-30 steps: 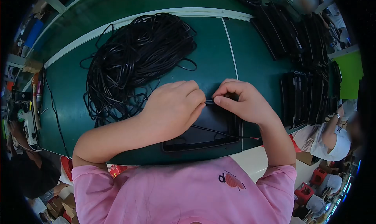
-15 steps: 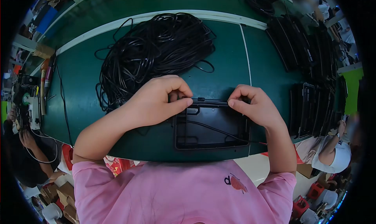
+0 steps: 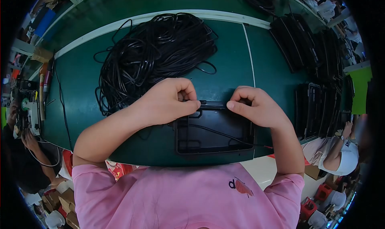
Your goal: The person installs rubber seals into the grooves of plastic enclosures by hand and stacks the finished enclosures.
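Observation:
A shallow black plastic case (image 3: 218, 127) lies open side up at the table's front edge. My left hand (image 3: 172, 100) pinches the far rim of the case, left of its middle, with thumb against bent index finger. My right hand (image 3: 254, 106) pinches the same rim further right. A dark strip shows along the rim between the hands; whether it is a separate piece, I cannot tell. Inside the case runs a thin black cable (image 3: 218, 131), leaving over the right side and ending in reddish wire ends (image 3: 269, 147). My fingertips hide parts of the rim.
A large tangled heap of black cable (image 3: 156, 56) covers the green table (image 3: 232, 48) beyond my left hand. Stacks of black cases (image 3: 309, 108) stand at right. Tools (image 3: 45, 82) lie at the left edge. Other people sit at both sides, including a person in white (image 3: 341, 159).
Both hands have shifted slightly inward along the far rim, so their fingertips are closer together. The camera view has moved a little; the cable in the case lies much as before.

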Tool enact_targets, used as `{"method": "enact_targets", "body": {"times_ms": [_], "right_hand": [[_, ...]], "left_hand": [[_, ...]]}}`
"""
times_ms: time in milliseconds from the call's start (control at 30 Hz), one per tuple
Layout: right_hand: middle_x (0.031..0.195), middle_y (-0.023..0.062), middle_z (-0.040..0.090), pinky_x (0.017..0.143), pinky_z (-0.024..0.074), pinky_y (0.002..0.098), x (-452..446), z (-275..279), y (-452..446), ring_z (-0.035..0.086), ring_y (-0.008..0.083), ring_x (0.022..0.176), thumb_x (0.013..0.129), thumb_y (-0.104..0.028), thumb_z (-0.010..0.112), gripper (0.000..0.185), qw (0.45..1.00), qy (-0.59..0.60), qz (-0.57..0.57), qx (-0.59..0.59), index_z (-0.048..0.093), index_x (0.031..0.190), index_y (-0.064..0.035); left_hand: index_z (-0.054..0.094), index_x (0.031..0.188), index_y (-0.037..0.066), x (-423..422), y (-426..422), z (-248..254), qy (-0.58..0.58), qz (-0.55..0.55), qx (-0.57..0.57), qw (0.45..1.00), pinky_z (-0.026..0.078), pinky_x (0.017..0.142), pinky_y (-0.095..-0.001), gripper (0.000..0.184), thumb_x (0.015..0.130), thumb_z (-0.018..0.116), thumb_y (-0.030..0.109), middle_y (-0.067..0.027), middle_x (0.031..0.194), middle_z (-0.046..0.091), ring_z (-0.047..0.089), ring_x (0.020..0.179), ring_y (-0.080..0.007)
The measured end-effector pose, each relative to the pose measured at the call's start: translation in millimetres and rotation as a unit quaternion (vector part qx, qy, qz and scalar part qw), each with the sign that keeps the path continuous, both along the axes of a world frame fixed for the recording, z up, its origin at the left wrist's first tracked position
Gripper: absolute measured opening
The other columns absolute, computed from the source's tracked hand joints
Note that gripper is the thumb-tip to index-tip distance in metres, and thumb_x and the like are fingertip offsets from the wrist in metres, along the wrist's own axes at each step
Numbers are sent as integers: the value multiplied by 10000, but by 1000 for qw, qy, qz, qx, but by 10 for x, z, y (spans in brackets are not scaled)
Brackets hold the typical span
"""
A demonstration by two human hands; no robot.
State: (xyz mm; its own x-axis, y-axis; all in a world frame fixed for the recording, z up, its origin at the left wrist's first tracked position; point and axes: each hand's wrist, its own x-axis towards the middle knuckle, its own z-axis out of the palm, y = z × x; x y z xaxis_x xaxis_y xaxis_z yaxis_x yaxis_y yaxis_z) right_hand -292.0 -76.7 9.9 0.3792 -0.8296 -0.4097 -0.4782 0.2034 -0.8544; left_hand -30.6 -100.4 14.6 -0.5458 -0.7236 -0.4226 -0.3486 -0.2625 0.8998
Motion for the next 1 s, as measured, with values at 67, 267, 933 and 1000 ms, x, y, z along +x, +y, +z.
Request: {"method": "enact_targets", "body": {"times_ms": [67,267,933,1000], "right_hand": [[766,-31,519,607,382,225,36,-16,12,466,49,690,899,-160,700,193,999,-5,16,-49,612,799,-20],[726,27,548,576,416,263,44,-39,-14,503,99,646,873,-243,726,280,999,-2,14,-44,633,772,1],[665,83,581,532,421,311,190,33,-81,522,147,587,851,-301,730,335,993,75,49,-74,646,726,-2],[660,84,579,524,416,312,190,36,-88,518,147,579,850,-306,729,340,993,74,48,-78,646,721,-3]], "left_hand": [[599,843,8,-2,2,-9,-4,-1,9,1000,432,546,-222,154,862,704,119,2,720,601,540,628,-42],[597,809,5,-53,6,-54,4,-11,-24,1000,445,558,-241,182,854,715,135,-27,692,618,563,632,-70],[533,717,27,-184,-44,29,-98,-40,-92,990,413,501,-294,303,795,750,225,-58,621,572,521,546,-120],[530,716,26,-195,-46,-18,-95,-40,-101,990,415,500,-295,307,789,750,227,-61,620,573,528,545,-123]]}}
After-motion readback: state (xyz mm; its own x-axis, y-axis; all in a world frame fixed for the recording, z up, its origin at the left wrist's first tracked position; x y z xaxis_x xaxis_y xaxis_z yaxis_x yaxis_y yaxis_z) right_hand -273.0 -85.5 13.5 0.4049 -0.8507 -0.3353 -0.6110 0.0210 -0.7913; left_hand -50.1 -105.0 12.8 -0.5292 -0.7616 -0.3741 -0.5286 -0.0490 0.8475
